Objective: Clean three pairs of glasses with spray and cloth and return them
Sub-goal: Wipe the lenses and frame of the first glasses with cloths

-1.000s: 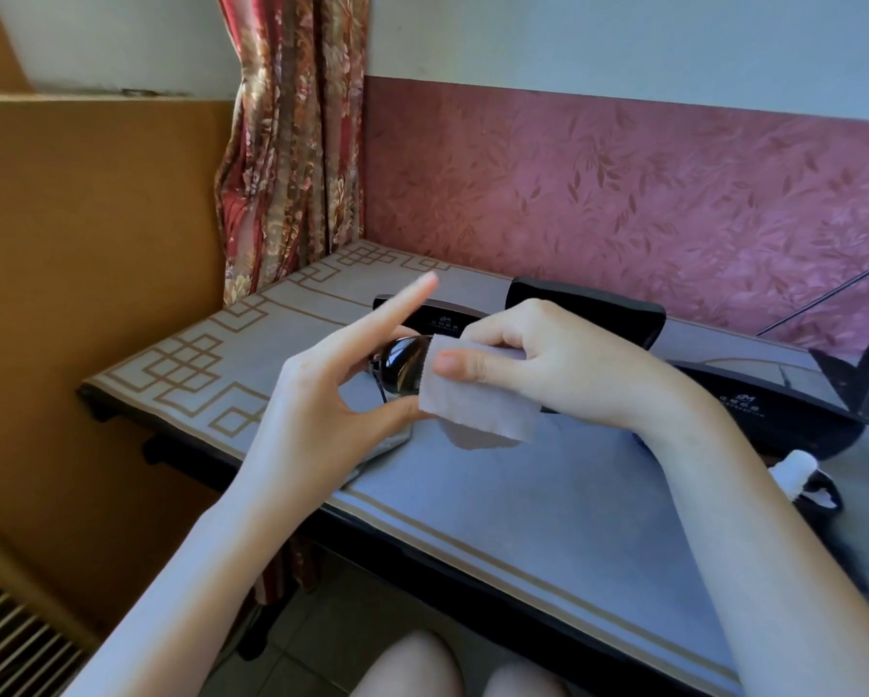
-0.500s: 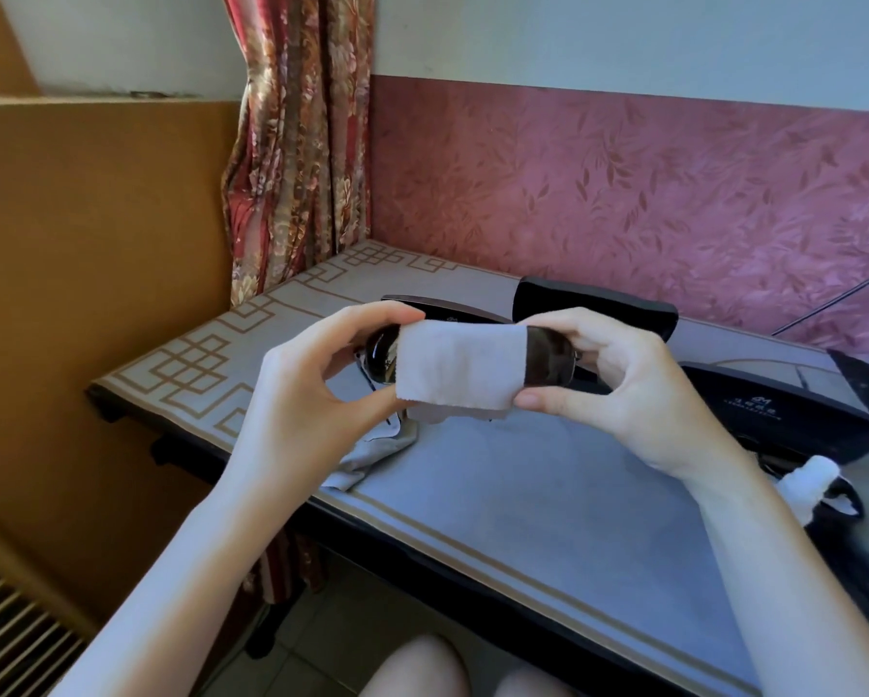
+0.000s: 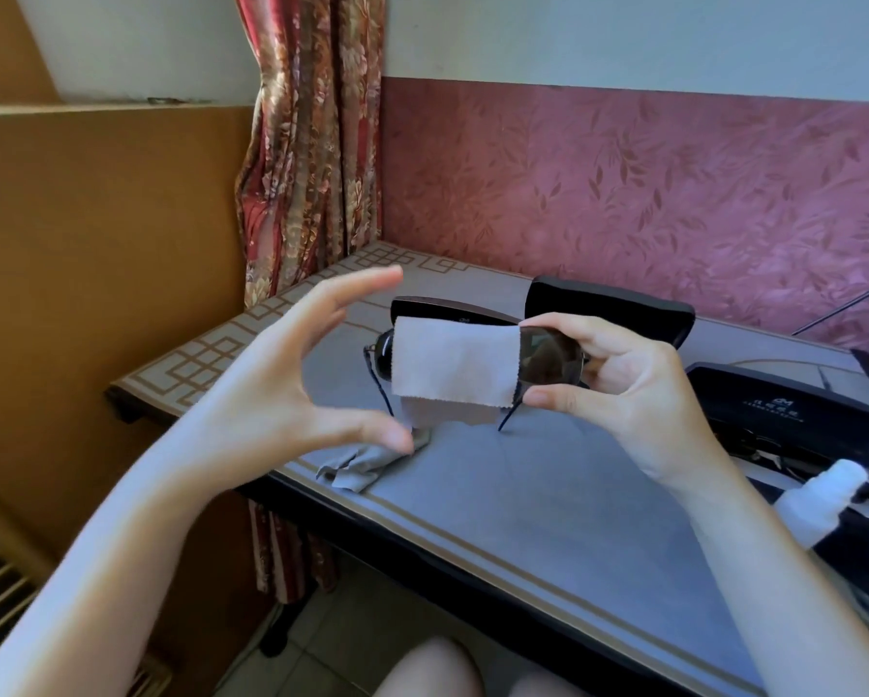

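My right hand [image 3: 618, 389] pinches a pair of dark sunglasses [image 3: 548, 362] by the right lens, holding them above the table. A pale grey cleaning cloth [image 3: 452, 364] is draped over the bridge and left lens, hiding most of that lens. My left hand [image 3: 291, 389] hovers just left of the glasses, fingers spread in a C shape, touching nothing. A white spray bottle [image 3: 819, 500] lies at the table's right edge. A second grey cloth [image 3: 367, 462] is crumpled on the table below my left hand.
Black glasses cases stand open on the table [image 3: 523, 505]: one behind the sunglasses [image 3: 608, 304], another behind the cloth [image 3: 437, 311], a third at right [image 3: 784, 410]. A curtain [image 3: 311, 143] hangs at the back left; a wooden panel [image 3: 95, 269] flanks the left.
My left hand let go of the cloth-covered lens and drew back to the left, opening. My right hand now holds the sunglasses alone, with the right lens uncovered.
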{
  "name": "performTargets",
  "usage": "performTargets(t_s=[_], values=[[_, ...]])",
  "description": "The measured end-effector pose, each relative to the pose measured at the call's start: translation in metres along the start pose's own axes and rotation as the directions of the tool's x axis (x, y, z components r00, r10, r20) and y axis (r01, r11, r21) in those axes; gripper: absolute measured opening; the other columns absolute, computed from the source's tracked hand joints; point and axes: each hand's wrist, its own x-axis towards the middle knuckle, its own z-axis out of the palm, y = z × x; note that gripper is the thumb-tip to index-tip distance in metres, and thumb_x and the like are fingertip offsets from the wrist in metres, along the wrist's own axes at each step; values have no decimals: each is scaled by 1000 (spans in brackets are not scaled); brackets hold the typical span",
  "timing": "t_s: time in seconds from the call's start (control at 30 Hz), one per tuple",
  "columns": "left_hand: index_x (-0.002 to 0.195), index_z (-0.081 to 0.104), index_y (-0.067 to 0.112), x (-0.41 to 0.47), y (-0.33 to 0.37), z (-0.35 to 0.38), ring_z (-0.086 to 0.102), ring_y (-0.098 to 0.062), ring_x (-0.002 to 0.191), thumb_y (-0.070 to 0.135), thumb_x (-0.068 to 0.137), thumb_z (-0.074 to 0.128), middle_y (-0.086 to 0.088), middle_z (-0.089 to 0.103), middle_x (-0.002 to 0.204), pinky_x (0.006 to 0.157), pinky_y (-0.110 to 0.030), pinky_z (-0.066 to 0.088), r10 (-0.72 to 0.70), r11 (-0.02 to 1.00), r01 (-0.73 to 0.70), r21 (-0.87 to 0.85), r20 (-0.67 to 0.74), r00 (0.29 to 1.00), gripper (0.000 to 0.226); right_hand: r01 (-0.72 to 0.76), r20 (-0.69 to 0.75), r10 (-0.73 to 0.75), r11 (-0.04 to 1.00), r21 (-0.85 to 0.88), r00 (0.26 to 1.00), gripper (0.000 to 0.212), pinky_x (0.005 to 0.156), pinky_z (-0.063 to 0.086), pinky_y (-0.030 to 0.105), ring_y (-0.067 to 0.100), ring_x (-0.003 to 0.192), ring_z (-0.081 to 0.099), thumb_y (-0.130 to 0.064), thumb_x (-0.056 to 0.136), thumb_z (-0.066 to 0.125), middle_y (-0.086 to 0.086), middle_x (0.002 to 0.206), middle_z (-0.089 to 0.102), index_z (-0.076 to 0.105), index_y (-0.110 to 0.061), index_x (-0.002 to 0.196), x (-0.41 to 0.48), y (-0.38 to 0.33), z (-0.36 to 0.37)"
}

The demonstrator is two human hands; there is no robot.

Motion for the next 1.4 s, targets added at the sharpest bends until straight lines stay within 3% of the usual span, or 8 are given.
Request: performTargets(t_s=[0.13, 0.23, 0.4, 0.7, 0.93, 1.03, 1.17, 1.4], values=[[142, 40, 35, 18, 21, -3, 45, 5, 130, 66, 76, 62, 22, 54, 137, 110, -21, 36, -20, 1000, 20, -4, -9, 1000, 76, 11, 19, -11, 1000, 1, 1000, 45, 87, 48, 19, 10, 99, 66, -7, 64, 77, -7, 103, 73, 67, -14, 108, 1, 0, 4], [120, 64, 37, 33, 28, 11, 62, 10, 100, 38, 74, 77, 24, 70, 105, 91, -18, 49, -111, 984, 107, 142, 21, 994, 47, 23, 20, -23, 1000, -7, 1000, 46, 88, 48, 20, 10, 100, 65, -6, 65, 80, -6, 103, 72, 67, -14, 108, 0, 2, 5], [93, 76, 27, 31, 24, 8, 69, 0, 82, 27, 75, 77, 14, 75, 87, 74, -17, 55, -186, 982, 185, 32, 28, 982, 18, 54, -3, -54, 999, -1, 999, 46, 93, 47, 23, 14, 104, 65, -7, 64, 83, -4, 107, 72, 71, -23, 105, -2, 6, 2], [93, 76, 25, 26, 26, -5, 73, -7, 83, 24, 71, 75, 6, 77, 88, 72, -16, 56, -312, 935, 335, -115, 180, 933, 22, 42, 13, -42, 999, 7, 999, 45, 77, 51, 18, 27, 92, 63, -9, 64, 80, 13, 100, 70, 69, -15, 106, -2, 6, 7], [80, 77, 26, 34, 32, 21, 69, -8, 73, 29, 75, 80, 7, 74, 74, 69, -26, 55, -319, 946, 319, 59, -8, 948, 7, 57, 22, -56, 997, -42, 998, 44, 96, 47, 28, 15, 102, 64, -7, 65, 81, -6, 106, 72, 71, -23, 105, -3, 7, 5], [75, 76, 25, 33, 32, 25, 65, -1, 62, 34, 76, 77, 9, 72, 66, 58, -13, 50, -307, 950, 310, 42, -70, 949, 10, 60, 17, -59, 997, -52, 998, 45, 96, 48, 29, 16, 103, 64, -10, 65, 84, -6, 107, 71, 71, -24, 106, -4, 6, 5], [71, 71, 9, 32, 32, 30, 62, -24, 51, 33, 85, 69, -3, 67, 50, 53, -10, 43, -278, 961, 274, -47, -121, 953, 27, 39, -6, -39, 999, -11, 999, 45, 84, 51, 20, 15, 100, 65, -12, 64, 80, -2, 106, 72, 69, -22, 107, -3, 4, 8], [74, 75, 16, 33, 32, 28, 67, -21, 62, 36, 81, 71, -5, 72, 63, 60, -19, 49, -261, 965, 258, -40, -101, 960, 22, 65, 2, -65, 998, -27, 998, 45, 90, 47, 20, 13, 100, 65, -13, 64, 81, -5, 107, 71, 69, -22, 107, -4, 6, 3]])
